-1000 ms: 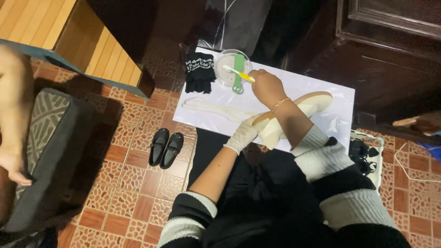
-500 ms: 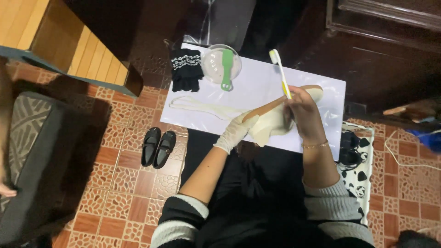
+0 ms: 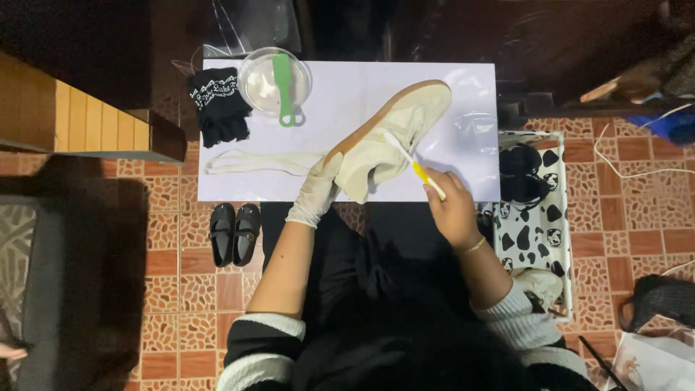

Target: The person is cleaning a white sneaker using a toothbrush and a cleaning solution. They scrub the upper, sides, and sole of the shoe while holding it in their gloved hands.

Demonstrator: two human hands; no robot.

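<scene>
Now right hand point(image 3: 452, 206) gripping toothbrush point(image 3: 414, 164)

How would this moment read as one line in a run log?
left hand: gloved, holds cream shoe | right hand: toothbrush on shoe | nearby: bowl, laces

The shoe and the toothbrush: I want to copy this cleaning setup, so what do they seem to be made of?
The shoe looks like cream matte fabric, perhaps canvas or suede, with a tan sole edge that looks like rubber. The toothbrush, in the right hand, appears to be glossy plastic, white with a yellow grip. The left hand wears a thin whitish glove, likely latex or a similar material.
</scene>
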